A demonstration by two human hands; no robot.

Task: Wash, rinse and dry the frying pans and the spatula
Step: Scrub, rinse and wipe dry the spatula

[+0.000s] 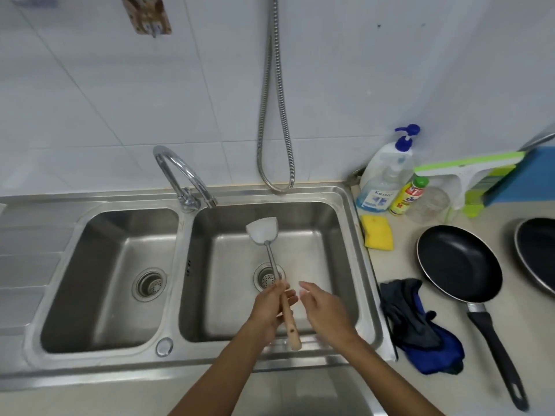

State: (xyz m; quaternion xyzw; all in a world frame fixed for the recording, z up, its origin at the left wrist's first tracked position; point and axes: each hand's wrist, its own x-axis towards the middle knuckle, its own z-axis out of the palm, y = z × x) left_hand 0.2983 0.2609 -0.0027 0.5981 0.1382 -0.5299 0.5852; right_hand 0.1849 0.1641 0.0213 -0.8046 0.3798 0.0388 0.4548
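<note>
1. The left hand (pixel 271 306) has its fingers (pixel 280 288) curled shut around the spatula (pixel 277 273), where wooden handle meets metal shaft.
2. The right hand (pixel 322 304) is just beside it at three o'clock, fingers (pixel 307 288) loosely spread, holding nothing.
3. The spatula points toward twelve o'clock over the right sink basin (pixel 330 235). It looks light and stiff; probably slippery when wet, so the wooden handle seems the surest hold.
4. On the desk (pixel 390 265) at three o'clock lie two frying pans (pixel 458 262), a sponge (pixel 377 232) and a cloth (pixel 417 325).
</note>
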